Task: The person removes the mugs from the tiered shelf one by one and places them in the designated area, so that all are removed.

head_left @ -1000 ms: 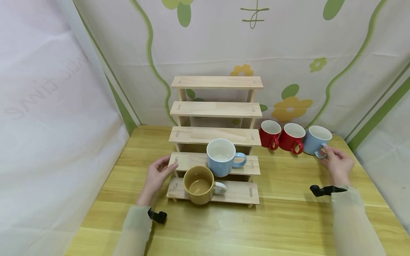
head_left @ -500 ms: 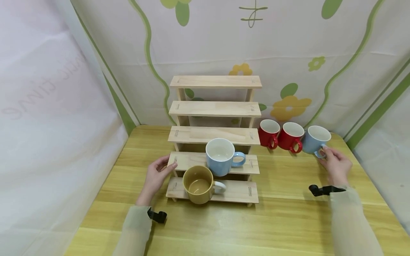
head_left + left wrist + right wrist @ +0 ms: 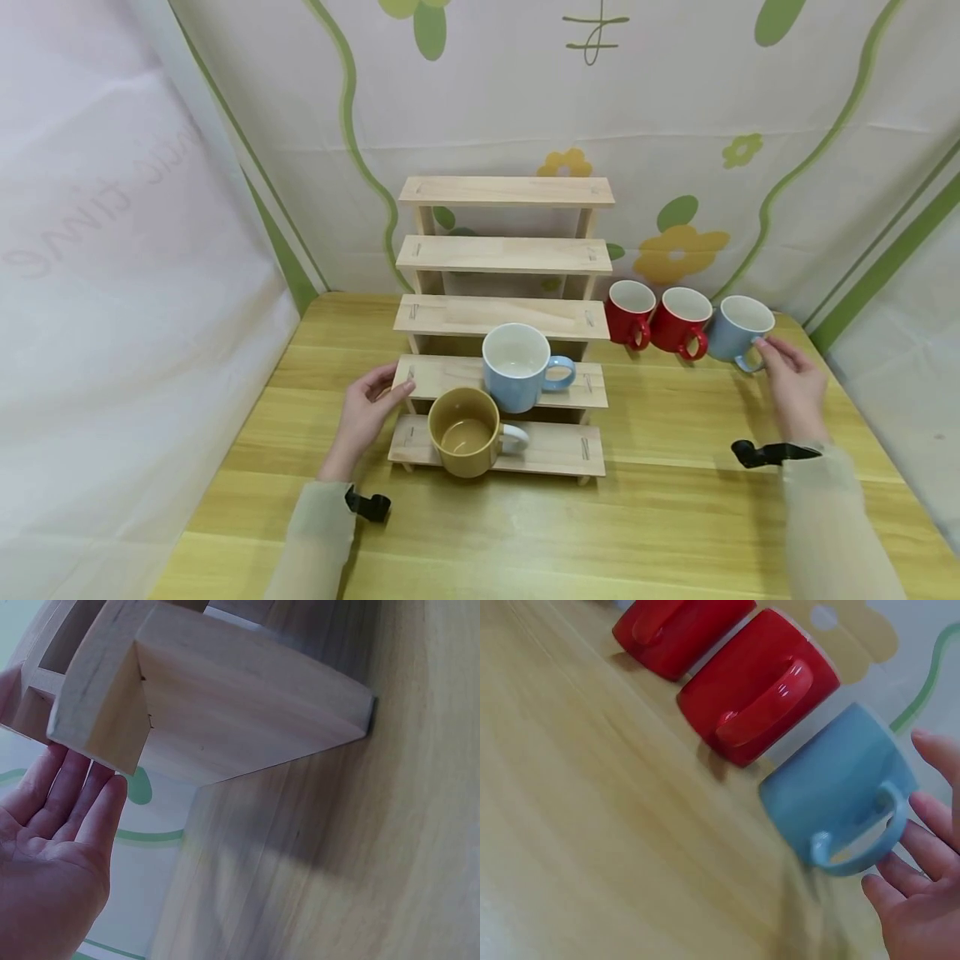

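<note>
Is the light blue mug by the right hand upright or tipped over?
Upright: the light blue mug has its rim facing up in the head view, like the red mug beside it.

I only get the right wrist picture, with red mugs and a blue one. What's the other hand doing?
Observer: The left hand touches the left end of a wooden shelf.
Operator: Ooh! Is anything on the bottom step?
Observer: Yes, a yellow-brown mug with a white handle.
Operator: Is it all by itself on the shelf?
Observer: No, a second blue mug stands on the next step up.
</note>
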A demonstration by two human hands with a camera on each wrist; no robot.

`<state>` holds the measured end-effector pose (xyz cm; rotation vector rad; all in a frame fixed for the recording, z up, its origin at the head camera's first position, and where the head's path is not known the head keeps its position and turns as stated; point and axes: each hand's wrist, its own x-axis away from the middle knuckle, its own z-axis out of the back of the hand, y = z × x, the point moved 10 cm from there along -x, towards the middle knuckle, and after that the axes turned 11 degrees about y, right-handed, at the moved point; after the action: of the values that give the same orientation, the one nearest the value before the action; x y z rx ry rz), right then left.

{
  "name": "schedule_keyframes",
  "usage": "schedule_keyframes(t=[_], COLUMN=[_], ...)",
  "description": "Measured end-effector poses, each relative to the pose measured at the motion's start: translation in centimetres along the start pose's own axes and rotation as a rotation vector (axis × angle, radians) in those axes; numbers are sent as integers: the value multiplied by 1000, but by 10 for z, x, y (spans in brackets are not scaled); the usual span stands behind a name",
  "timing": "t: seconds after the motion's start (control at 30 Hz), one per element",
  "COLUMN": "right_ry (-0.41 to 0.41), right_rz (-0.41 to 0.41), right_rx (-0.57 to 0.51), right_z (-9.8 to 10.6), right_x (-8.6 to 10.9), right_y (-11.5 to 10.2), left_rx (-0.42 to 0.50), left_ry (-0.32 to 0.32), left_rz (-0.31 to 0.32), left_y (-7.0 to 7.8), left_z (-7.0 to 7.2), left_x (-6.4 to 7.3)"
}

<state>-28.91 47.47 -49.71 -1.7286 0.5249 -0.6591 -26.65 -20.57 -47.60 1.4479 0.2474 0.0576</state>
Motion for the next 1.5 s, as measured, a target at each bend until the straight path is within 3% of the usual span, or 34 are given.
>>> schedule_keyframes(t=[0.2,0.43,0.6,1.1,1.5], right_ry=[-50,-88,-160,-400,-557], right_rz=[96,175,234,368,467], right_rx=[88,8,17,96,55], right_z=[-8,-28,-51,-117,-154], right_x=[12,29,47,111,166], right_y=[-27,-66,-88,-109,-121], left_rx=[0,5,0,-1,-9], left_ry=[-3,-4,-10,-10,-5], left_rz=[0,-1,-6,-11,-15], left_y=[-1,-2,-1,0,2], left_z=[0,0,0,0,0], left_x=[0,-2,-2,-1,1])
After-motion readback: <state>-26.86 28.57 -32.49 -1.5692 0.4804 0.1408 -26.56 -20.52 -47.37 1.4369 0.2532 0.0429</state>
